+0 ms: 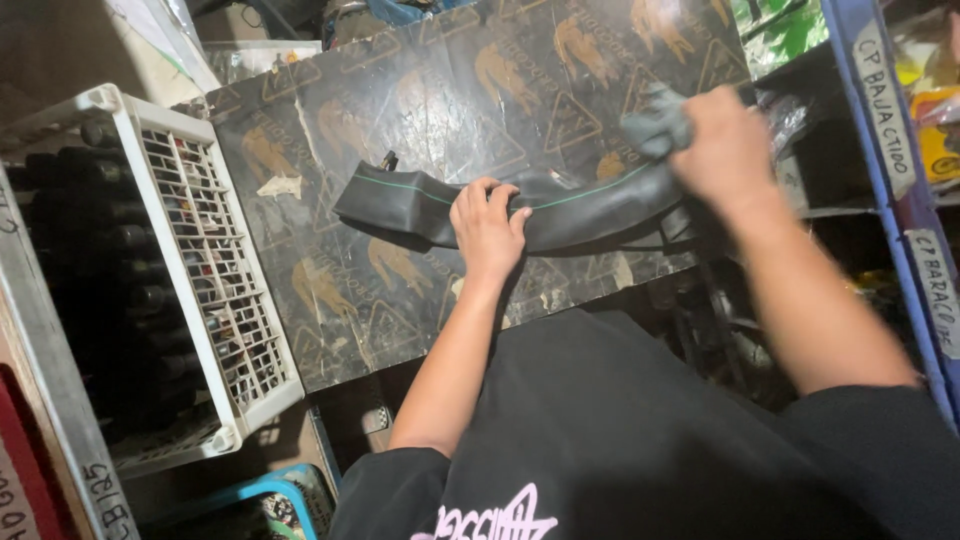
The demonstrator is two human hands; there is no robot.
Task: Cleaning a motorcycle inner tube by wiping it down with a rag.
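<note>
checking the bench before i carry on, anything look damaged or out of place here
The dark board under the inner tube is worn: its coating is chipped and peeling in pale patches near the front edge. Nothing else stands out.

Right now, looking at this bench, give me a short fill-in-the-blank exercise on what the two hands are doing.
1. The left hand presses flat on a black rubber inner ____.
2. The right hand rubs the inner tube with a grey ____.
3. A thin line of ____ colour runs along the tube.
4. To the left of the dark board stands a white plastic ____ holding dark bottles.

Missing words: tube; cloth; green; crate
</note>
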